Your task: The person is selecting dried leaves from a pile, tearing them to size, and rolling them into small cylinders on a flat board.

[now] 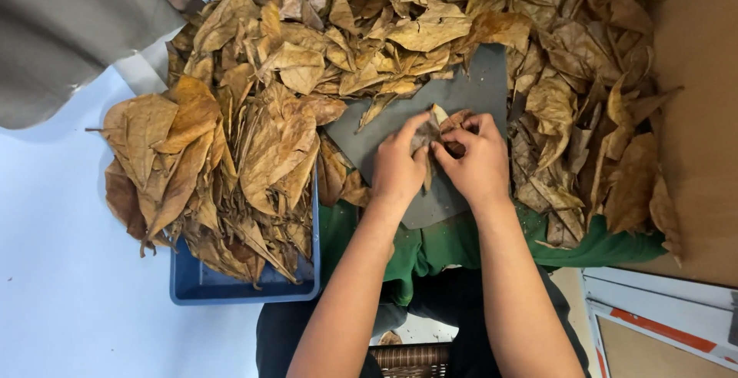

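A small dry brown leaf (pixel 440 128) lies on the flat dark grey board (pixel 469 89), near its middle, its pale tip pointing toward the board's far edge. The left hand (pixel 398 164) and right hand (pixel 480 161) pinch it from either side with their fingertips. The blue plastic tray (pixel 231 286) brims with larger tan, crinkled leaves (pixel 269 147).

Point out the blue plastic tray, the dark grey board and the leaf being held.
Blue plastic tray (pixel 231 289): head view, bare floor near its front rim.
Dark grey flat board (pixel 480 86): head view, bare upper part.
Small brown dried leaf (pixel 442 116): head view, tip above the fingers.
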